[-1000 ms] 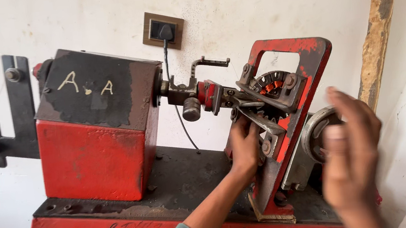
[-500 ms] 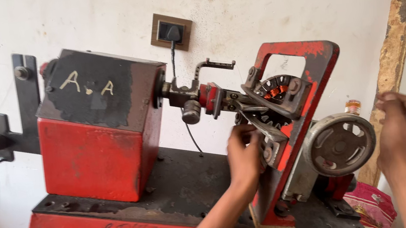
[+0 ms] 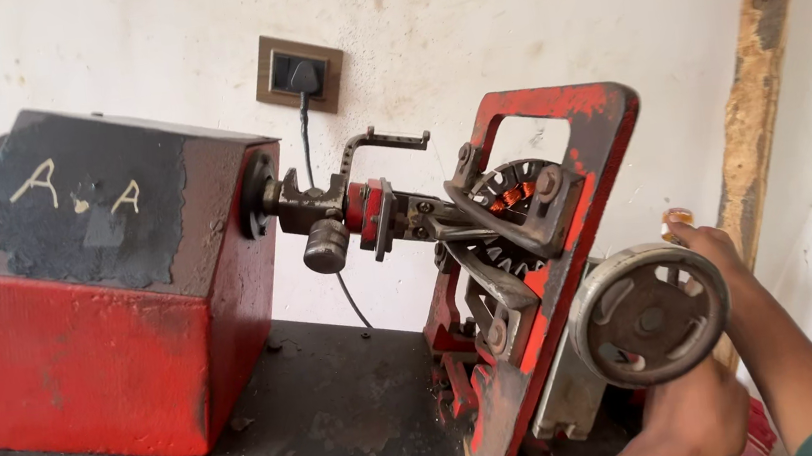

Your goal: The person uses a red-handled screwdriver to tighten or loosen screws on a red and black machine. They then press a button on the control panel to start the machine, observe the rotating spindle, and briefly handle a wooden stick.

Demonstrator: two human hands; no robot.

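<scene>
At the right of the frame, the person's right hand rests on the top edge of a round grey handwheel. Its fingers curl over the rim, and something small and orange sits at the fingertips; I cannot tell what it is. The left hand is at the bottom right, just under the wheel. I cannot tell if it grips anything. The wheel sits on a tilted red frame. A big red and black box fills the left side.
</scene>
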